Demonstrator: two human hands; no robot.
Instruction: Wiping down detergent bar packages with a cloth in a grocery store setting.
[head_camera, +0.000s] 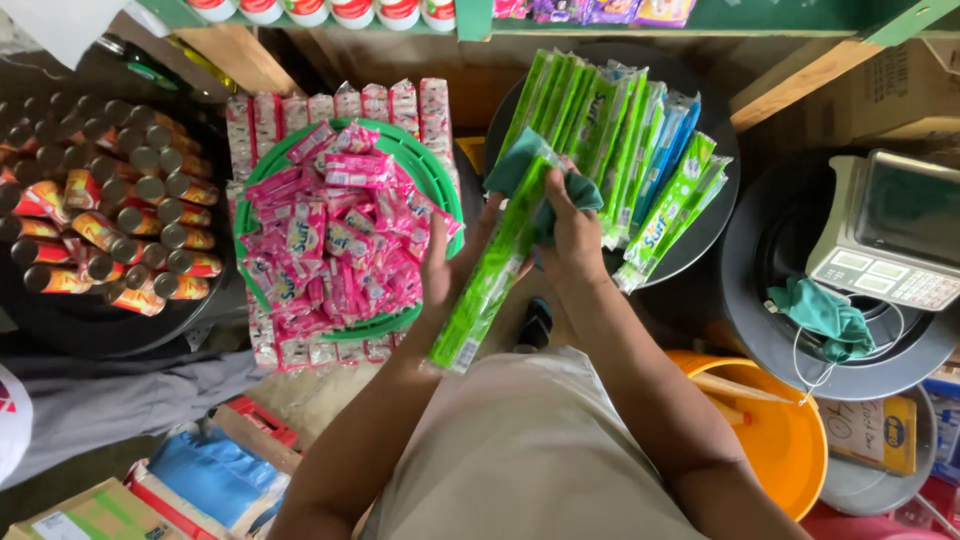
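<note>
My left hand (447, 262) grips a long strip of green sachets (495, 265) that slants from lower left to upper right. My right hand (572, 232) presses a teal cloth (520, 165) against the upper part of that strip. Just beyond my hands, more green and blue sachet strips (620, 140) lie fanned on a round black tray (705, 235). To the left, a green basket (425, 160) is heaped with pink sachets (335, 235).
A dark round tray of small tins (110, 200) sits at far left. At right, a weighing scale (890, 235) and a green face mask (825, 315) rest on a black drum. An orange bucket (790, 440) stands by my right elbow. Boxes lie at lower left.
</note>
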